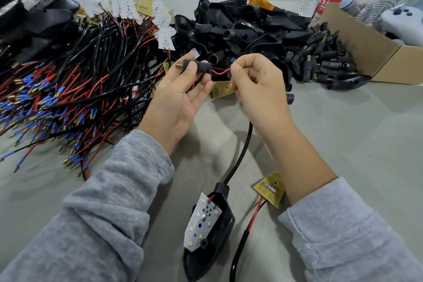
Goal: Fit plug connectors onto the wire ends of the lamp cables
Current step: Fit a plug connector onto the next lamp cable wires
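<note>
My left hand (180, 96) pinches a black plug connector (198, 66) with a brass tip poking out to the left. A thin red wire (220, 72) runs from the connector's right end into my right hand (256, 89), which pinches that wire. A black lamp cable (240, 153) drops from my right hand down to a black lamp housing (219, 231) with a white LED board (202, 222) lying near my body. A small yellow circuit board (220, 90) sits between my hands.
A heap of black and red cables with blue-sleeved ends (57, 98) fills the left. Black lamp housings (240, 27) are piled behind my hands, loose plug connectors (325, 59) to the right by a cardboard box (370, 52). Another yellow board (271, 189) lies by my right forearm.
</note>
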{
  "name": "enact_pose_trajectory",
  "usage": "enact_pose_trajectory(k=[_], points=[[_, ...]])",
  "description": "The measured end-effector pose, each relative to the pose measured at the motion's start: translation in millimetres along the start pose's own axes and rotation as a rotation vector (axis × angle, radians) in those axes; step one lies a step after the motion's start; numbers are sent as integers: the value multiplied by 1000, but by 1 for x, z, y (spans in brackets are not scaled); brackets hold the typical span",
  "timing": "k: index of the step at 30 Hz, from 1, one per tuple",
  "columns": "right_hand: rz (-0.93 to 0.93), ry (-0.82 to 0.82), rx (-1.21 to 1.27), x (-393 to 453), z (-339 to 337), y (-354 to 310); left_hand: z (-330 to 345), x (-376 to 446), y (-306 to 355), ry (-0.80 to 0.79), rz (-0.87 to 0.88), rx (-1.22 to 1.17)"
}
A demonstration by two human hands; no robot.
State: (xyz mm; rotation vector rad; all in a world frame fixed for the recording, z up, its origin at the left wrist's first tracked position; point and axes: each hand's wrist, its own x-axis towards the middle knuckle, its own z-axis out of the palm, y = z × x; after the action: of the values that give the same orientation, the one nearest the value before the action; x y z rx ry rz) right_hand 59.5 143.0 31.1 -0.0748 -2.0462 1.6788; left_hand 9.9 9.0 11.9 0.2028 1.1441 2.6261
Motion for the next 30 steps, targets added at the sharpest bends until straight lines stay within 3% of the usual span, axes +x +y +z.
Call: enact_pose_trajectory(k=[22,30], points=[[44,-25,164,-4,-2,0,1,-2,1,-262,-17,-50],[78,-39,205,-3,0,-1,0,-2,-3,-174,15,-20]])
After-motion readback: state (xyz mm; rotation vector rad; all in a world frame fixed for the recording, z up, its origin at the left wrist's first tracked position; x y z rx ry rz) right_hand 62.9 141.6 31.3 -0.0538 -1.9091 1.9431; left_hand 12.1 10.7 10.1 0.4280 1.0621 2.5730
